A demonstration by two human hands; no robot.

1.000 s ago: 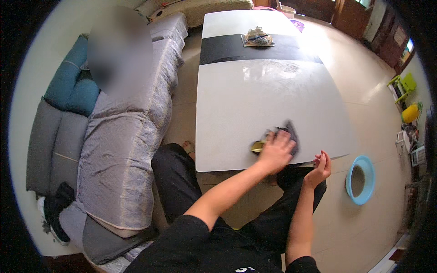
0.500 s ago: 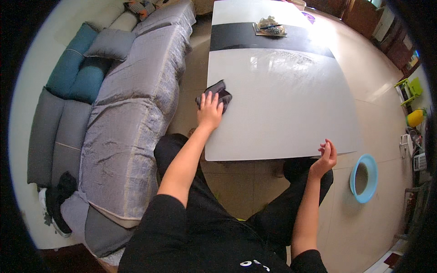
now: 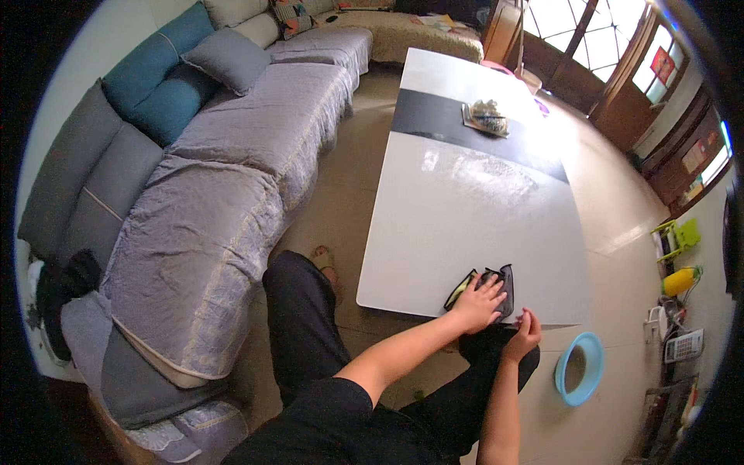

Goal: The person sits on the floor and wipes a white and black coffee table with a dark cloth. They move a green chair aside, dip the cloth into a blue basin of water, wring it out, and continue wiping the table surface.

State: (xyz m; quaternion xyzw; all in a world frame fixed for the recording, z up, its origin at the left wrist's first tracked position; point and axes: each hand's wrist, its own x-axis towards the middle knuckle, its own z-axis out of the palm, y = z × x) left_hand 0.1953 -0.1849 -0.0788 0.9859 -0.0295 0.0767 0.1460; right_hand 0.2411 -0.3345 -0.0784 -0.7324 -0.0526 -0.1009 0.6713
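My left hand (image 3: 480,304) lies palm down on a dark cloth (image 3: 505,287), fingers spread and flat. The cloth, with a yellowish-green patch showing at its left, rests near the front edge of a white table (image 3: 418,225). Just right of it, my right hand (image 3: 527,335) is held at the table's front right, its fingers curled together with nothing visible in them. Wet-looking streaks and reflections show on the tabletop farther off. A clear-wrapped bundle (image 3: 487,118) sits on the table's dark band (image 3: 434,116).
A light blue basin (image 3: 593,368) holding murky water stands on the floor to the right. Along the left runs a grey covered sofa (image 3: 217,194) with cushions. A green stool (image 3: 682,236), a yellow object (image 3: 680,281) and a white calculator-like device (image 3: 683,346) are at the far right.
My left hand has swept the cloth from the table's left edge across to the front right. My right hand's fingers have drawn together. The view has shifted, showing more of the room.
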